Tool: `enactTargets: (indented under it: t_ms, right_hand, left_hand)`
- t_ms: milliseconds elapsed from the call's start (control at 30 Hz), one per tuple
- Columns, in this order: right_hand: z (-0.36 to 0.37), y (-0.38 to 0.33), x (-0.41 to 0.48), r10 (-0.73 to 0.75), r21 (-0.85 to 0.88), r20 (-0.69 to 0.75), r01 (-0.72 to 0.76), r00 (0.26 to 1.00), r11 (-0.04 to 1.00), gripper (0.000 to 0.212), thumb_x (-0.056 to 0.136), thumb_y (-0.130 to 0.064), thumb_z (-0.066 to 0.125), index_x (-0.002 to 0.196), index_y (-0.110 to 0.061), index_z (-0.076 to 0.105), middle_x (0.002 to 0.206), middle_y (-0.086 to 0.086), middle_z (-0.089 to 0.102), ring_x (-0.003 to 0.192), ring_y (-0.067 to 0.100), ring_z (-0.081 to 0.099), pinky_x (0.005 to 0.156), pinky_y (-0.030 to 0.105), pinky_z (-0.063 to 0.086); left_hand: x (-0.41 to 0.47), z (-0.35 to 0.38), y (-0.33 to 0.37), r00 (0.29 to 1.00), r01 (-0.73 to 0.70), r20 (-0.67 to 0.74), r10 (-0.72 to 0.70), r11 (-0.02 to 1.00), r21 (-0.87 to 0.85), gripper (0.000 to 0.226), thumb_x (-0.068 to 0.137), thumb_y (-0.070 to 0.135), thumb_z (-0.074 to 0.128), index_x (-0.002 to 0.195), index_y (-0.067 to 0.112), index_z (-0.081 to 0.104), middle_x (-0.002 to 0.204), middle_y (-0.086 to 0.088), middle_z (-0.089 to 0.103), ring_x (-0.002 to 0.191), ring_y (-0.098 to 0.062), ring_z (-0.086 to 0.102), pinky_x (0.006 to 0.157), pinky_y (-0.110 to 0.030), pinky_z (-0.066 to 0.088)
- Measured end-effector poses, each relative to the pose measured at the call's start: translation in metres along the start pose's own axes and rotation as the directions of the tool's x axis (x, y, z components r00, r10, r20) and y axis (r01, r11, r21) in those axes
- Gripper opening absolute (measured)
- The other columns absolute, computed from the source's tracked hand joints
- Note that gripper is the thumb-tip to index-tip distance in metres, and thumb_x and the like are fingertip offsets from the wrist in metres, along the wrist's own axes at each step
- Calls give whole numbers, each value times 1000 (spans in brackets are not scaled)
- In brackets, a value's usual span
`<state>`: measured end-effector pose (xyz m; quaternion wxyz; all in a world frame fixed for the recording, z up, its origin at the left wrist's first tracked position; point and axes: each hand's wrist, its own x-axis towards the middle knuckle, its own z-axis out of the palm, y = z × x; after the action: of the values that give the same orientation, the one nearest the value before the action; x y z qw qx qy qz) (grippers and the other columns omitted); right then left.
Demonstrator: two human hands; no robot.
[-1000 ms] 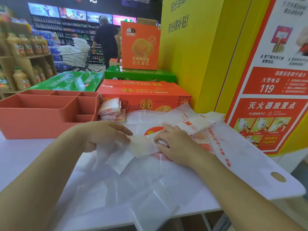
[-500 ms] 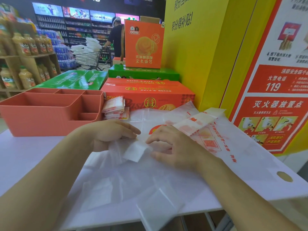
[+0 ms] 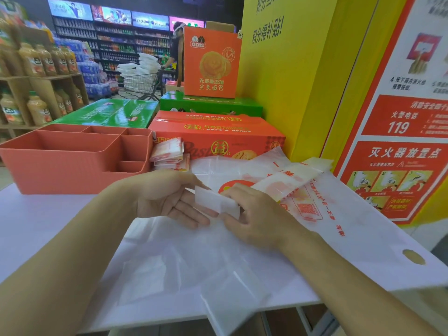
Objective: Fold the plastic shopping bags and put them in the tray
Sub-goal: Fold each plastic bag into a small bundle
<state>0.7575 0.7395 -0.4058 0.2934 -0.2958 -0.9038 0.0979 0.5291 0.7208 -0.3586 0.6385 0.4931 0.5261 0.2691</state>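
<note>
Tray: stood on the table at ten o'clock from the hands.
Stack: folded bags lay just beside the tray's right wall, outside it, at twelve o'clock from the left hand.
Left hand: palm up, fingers nearly straight under the strip's near end; it propped the strip and did not clasp it.
Strip: the bag being folded, already a narrow band, ran from between the hands toward two o'clock.
Right hand: fingers curled over the strip, pinching the folded end.
Flat bags: spread beneath both hands, one corner hanging off the table edge at six o'clock.
Risk: slick film could spring open if the pinch eased mid-fold. A forearm dragging across the flat bags could pull the overhanging one to the floor. The long tail toward two o'clock might skew the next fold.
</note>
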Motion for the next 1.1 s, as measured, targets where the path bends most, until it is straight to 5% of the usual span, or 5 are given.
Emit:
enactTargets:
  t_ms: [200,433,700,967,1100]
  right_hand:
    - [-7,1,-3,259,289,75,-270,963,918,29,91,-33,61,119,-39,58,103,-10,69,85,16,67,77,45,57]
    - [-13,6,-1,344,359,-24,-312,939,879,32,91,-20,68,116,-38,59,105,-10,68,91,7,65,67,24,56]
    - [-19,20,-3,396,136,11,-394,918,909,48,82,-15,68,120,-43,57,123,-17,48,113,2,47,84,20,42]
    - [-27,22,-9,330,12,231,-342,915,940,26,84,-28,72,108,-38,69,114,-16,53,109,2,46,100,33,45]
    - [-30,21,-11,310,-4,307,-324,900,946,43,81,-45,80,120,-41,62,118,-20,47,116,-3,43,100,27,43]
  left_hand:
    - [7,-10,-3,982,-180,-53,180,984,6,26,101,18,50,121,10,66,117,-17,72,84,-27,72,71,-33,59]
    - [18,7,-15,932,-323,-63,357,896,303,21,95,15,67,114,23,72,106,-3,75,83,-16,63,76,-33,48]
    - [36,22,-29,848,-274,-94,521,584,764,38,83,36,78,115,44,59,108,25,63,83,-5,64,82,-22,51]
    - [35,25,-30,835,-237,-94,543,508,828,33,91,36,67,123,40,58,110,23,62,83,-1,60,74,-18,46]
    - [34,25,-29,849,-294,-101,519,622,726,35,90,24,65,121,37,56,110,19,62,99,-7,62,81,-20,49]
